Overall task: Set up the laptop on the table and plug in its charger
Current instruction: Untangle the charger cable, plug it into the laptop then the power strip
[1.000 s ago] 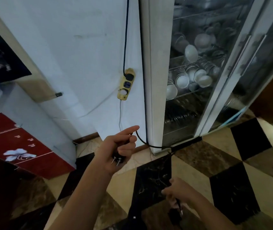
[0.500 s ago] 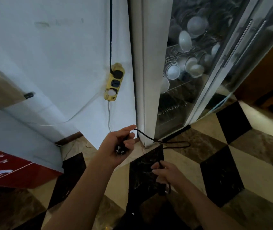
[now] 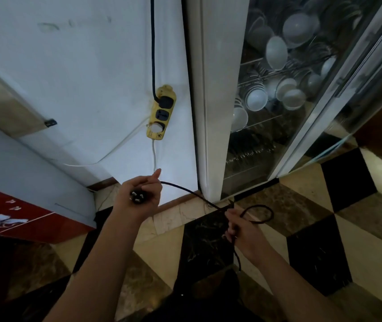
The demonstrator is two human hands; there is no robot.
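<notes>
Charger cord (image 3: 185, 190), black, runs across the lower centre of the frame between both hands, with a loop lying on the checkered floor (image 3: 324, 228) at centre right. Largest in view, a glass-door cabinet (image 3: 215, 89) fills the upper right, white bowls (image 3: 256, 99) racked inside. On the white wall (image 3: 69, 66) left of it hangs a yellow power strip (image 3: 161, 112); its top socket holds a black plug, its middle socket is free. Below the strip, the left hand (image 3: 139, 198) is closed around the charger's plug (image 3: 137, 196), prongs facing the camera, forefinger raised. The right hand (image 3: 243, 231) grips the cord lower right of centre.
</notes>
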